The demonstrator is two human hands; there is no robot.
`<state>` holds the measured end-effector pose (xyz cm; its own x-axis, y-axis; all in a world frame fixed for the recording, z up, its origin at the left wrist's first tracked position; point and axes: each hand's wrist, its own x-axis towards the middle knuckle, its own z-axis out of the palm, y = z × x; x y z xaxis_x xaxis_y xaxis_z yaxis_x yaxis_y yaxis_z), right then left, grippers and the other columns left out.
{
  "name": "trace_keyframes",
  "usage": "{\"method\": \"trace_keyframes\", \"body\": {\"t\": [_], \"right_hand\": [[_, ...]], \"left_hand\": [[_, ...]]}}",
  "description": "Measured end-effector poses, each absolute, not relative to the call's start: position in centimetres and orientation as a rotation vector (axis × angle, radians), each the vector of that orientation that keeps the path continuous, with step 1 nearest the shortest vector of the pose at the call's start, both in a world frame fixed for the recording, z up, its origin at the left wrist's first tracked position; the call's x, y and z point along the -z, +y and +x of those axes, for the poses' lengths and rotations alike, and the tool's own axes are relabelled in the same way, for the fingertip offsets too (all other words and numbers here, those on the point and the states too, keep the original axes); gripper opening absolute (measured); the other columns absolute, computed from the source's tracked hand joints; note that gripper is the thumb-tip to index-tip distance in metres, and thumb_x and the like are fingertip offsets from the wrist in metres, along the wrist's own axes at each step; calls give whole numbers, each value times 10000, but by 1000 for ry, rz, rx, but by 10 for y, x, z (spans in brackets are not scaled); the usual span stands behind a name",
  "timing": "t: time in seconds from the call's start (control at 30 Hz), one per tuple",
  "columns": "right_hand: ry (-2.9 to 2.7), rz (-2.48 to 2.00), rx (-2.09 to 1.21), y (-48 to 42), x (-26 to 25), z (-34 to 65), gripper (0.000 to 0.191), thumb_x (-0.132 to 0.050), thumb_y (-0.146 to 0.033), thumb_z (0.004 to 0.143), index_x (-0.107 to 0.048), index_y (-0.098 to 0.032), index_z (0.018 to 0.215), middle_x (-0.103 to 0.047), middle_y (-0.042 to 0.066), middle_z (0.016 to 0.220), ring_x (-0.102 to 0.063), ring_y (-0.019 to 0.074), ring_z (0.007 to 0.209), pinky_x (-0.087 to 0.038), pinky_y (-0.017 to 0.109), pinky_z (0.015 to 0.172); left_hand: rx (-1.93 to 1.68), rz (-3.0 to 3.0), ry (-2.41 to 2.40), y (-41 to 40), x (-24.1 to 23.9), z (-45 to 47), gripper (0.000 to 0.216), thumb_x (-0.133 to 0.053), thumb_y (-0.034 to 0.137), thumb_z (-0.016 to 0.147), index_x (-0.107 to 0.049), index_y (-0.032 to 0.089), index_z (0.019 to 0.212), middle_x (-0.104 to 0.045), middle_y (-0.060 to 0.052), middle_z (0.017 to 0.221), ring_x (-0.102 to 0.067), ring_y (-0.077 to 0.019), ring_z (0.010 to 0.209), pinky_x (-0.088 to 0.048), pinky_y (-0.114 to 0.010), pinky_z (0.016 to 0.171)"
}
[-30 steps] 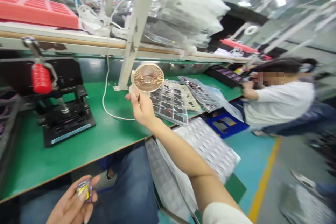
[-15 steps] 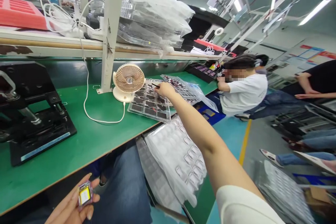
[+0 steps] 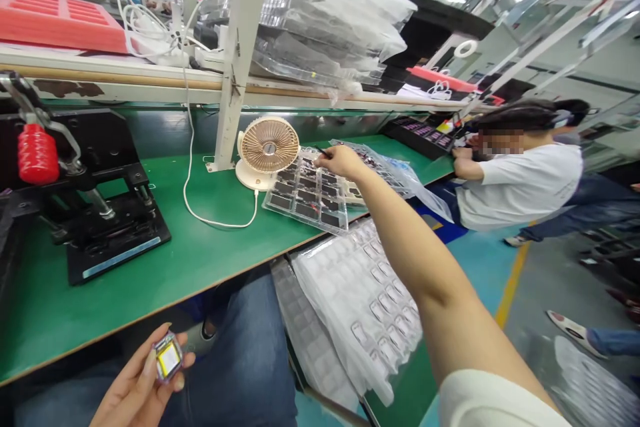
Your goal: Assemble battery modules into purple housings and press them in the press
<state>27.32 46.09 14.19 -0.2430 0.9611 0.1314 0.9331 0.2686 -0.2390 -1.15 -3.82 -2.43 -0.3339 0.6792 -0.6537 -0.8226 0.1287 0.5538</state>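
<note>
Two hands were full: the left hand (image 3: pixel 143 383) gripped a small device (image 3: pixel 169 357) before the bench (image 3: pixel 220 247), while the right hand (image 3: pixel 345 164), pinching a thin dark item (image 3: pixel 325 154), had shifted from the fan (image 3: pixel 270 145) to the clear tray (image 3: pixel 306 219), within reach of its parts (image 3: pixel 307 198).

No word, number or brand can be read. At 8 o'clock, the small part (image 3: pixel 169 357) in the left hand (image 3: pixel 131 387) shows a pale, yellow-edged face like a label, any print on it too small to make out. At 10 o'clock, near the centre, the round badge on the hub of the fan (image 3: pixel 269 148) is equally illegible. Between 8 and 9 o'clock, a light blue strip (image 3: pixel 123 257) runs along the press base (image 3: pixel 150 239), with no legible characters. Toward 4 o'clock, a plain yellow line (image 3: pixel 513 283) marks the floor.
</note>
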Motion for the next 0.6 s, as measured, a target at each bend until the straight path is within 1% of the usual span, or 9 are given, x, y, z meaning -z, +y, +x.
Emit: {"method": "trace_keyframes", "body": {"t": [0.1,0.13,0.17,0.23,0.27,0.37,0.4,0.5,0.6], "right_hand": [[-2207,-1580,-119,403,-143,270,314,-672,-387,1064,-763,-96,987,-729,45,883,-664,137,774,-553,325,824],[-2175,-1504,-119,377,-138,264,284,-716,-369,1033,-777,-94,993,-741,58,867,-646,141,750,-526,323,799],[-2155,-1426,-137,349,-131,255,263,-742,-367,1013,-787,-109,993,-750,65,848,-636,153,727,-508,319,754],[-2191,-1253,-259,286,-111,233,248,-776,-423,983,-793,-180,942,-737,24,741,-600,156,605,-476,296,600],[-2225,-1119,-341,254,-99,220,222,-781,-439,980,-788,-221,941,-749,4,747,-614,155,586,-495,294,573],[-2291,-407,-709,168,-64,179,32,-752,-257,1019,-734,-251,1044,-825,-9,931,-787,156,795,-622,267,743],[-2284,-266,-765,148,-54,167,96,-757,-203,1011,-716,-239,1090,-834,4,985,-807,156,860,-634,257,792],[-2266,-99,-800,119,-34,139,213,-775,-128,987,-682,-199,1165,-837,45,1055,-820,169,960,-638,257,862],[-2283,-67,-794,117,-26,126,198,-773,-126,989,-683,-185,1155,-834,53,1045,-820,179,961,-632,268,846]], "left_hand": [[-1617,-203,1110,-24,6,-7,530,-955,392,789,-792,173,1243,-820,-168,1227,-824,-349,1019,-698,-353,768],[-1646,-195,1083,-19,1,-6,486,-936,374,820,-789,167,1234,-814,-170,1237,-823,-349,1034,-695,-354,774],[-1673,-182,1054,-13,-3,-5,444,-923,355,841,-788,168,1220,-809,-168,1242,-820,-353,1049,-691,-349,767],[-1724,-158,1000,-2,-8,-4,418,-912,334,860,-780,181,1226,-806,-162,1225,-812,-361,1080,-681,-342,756],[-1747,-151,982,2,-9,-4,429,-912,330,862,-774,191,1244,-806,-156,1211,-807,-364,1099,-680,-349,770],[-1807,-126,968,8,-10,-3,428,-908,302,869,-768,210,1263,-799,-123,1186,-786,-347,1151,-678,-397,876],[-1825,-110,972,7,-11,-1,394,-904,293,873,-777,208,1236,-793,-112,1183,-779,-335,1163,-672,-408,912],[-1884,-50,1009,0,-14,2,284,-900,282,874,-796,199,1125,-777,-88,1168,-766,-305,1167,-658,-405,957],[-1931,-19,1063,-9,-16,1,259,-904,277,868,-794,211,1093,-771,-76,1167,-759,-281,1170,-652,-372,954]]}}
